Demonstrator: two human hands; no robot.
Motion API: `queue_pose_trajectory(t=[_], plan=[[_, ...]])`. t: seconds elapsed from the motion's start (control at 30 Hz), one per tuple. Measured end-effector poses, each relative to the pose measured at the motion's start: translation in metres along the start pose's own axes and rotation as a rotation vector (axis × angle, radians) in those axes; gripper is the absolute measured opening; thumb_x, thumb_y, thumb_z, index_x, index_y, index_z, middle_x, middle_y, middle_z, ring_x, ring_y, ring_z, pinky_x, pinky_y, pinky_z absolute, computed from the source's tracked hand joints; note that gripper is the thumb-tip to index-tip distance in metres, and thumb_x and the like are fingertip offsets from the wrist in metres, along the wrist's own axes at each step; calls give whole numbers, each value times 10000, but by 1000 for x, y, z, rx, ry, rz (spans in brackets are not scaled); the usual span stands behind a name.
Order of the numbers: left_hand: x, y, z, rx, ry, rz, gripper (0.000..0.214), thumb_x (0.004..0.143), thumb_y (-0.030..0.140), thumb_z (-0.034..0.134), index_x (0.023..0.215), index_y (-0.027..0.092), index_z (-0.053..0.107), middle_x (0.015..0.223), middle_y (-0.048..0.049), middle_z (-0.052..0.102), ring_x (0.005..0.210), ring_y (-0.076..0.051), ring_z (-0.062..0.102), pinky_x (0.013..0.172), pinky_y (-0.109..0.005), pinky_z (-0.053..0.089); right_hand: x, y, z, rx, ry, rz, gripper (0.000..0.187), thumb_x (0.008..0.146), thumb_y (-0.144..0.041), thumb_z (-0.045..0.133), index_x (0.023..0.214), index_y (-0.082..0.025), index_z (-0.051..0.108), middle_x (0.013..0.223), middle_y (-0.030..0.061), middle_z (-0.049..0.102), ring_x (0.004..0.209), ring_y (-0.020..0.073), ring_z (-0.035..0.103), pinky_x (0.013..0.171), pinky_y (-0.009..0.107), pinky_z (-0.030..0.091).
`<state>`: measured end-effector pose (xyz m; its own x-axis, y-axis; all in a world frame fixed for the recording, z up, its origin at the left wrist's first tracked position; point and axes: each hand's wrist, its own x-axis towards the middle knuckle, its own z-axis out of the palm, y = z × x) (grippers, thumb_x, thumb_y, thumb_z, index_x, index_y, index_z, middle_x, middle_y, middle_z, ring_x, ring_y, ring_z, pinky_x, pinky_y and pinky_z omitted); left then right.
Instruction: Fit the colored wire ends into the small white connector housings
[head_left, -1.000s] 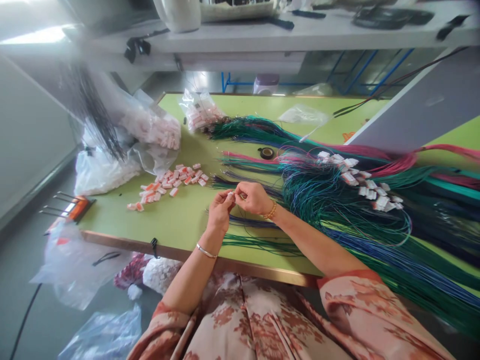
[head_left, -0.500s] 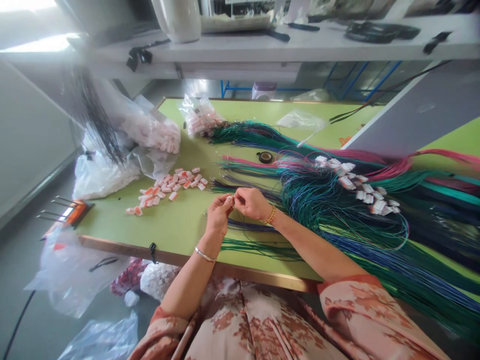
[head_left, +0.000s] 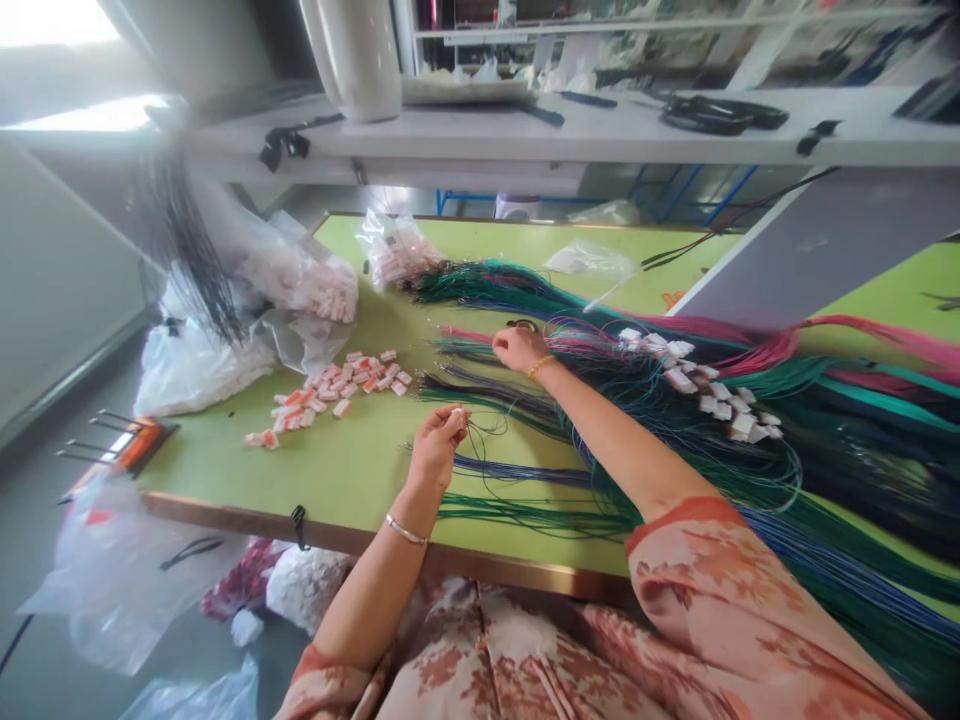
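Observation:
My left hand is closed in a pinch on a small white connector housing, with thin dark wires looping out to its right. Most of the connector is hidden by the fingers. Farther back, my right hand has its fingers curled together over the ends of the pink wires; what it holds, if anything, is hidden. Just behind it a black tape roll shows in part. Loose white and orange connector housings lie in a pile left of my hands.
Bundles of green wires and blue wires stretch across the green table. White connectors sit on wires at right. Bags of connectors stand back left, near an orange pronged holder. A shelf crosses above.
My right hand has left the connector and moved back and right to the pink wires. The left hand keeps the connector, slightly lower. The camera has tilted upward.

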<state>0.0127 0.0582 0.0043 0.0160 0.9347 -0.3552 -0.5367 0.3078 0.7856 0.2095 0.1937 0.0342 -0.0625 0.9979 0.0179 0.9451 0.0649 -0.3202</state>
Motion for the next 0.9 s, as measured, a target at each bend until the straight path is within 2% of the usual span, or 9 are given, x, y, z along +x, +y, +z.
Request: queue_pose_trajectory(t=[0.13,0.33,0.5,0.63,0.77,0.9], plan=[[-1,-1,-1,4,3,-17,300,601,275,852,802,145,670,789,-36,692,615,-62,550,647,-230,441,15,2,12,-129,-81,-26,241,871,-250,504,942,-189,726,1029,88,719,937,199,635,772,267,427],[-2,0,-2,-5,1,-29,360,543,304,879,796,142,680,792,-44,702,637,-70,561,640,-221,435,18,3,20,-292,-137,-180,278,883,-222,492,1095,-131,645,1132,180,653,994,255,631,787,311,437],[-2,-2,-3,-8,-4,-36,362,544,307,879,797,143,678,783,-44,700,644,-76,564,638,-224,428,17,4,19,-331,-152,-210,282,917,-231,438,1117,-152,620,1155,172,637,1038,252,616,811,316,438],[-3,-3,-3,-12,2,-38,369,538,305,881,795,135,676,787,-49,699,651,-77,566,637,-224,422,17,3,19,-361,-147,-226,292,884,-175,448,1136,-125,586,1152,186,639,1019,271,629,783,326,450],[-4,-2,-1,-20,12,-42,397,508,320,891,785,132,680,745,-38,688,648,-77,561,631,-219,415,17,6,16,-342,-128,-193,319,867,-144,450,1167,-107,551,1126,200,656,978,278,646,773,326,447],[-3,-2,0,-27,6,-51,422,480,324,902,787,133,684,752,-37,692,641,-70,553,634,-216,417,20,7,14,-167,-111,-173,238,898,-195,448,1064,-148,612,1007,122,708,903,216,649,772,281,426]])
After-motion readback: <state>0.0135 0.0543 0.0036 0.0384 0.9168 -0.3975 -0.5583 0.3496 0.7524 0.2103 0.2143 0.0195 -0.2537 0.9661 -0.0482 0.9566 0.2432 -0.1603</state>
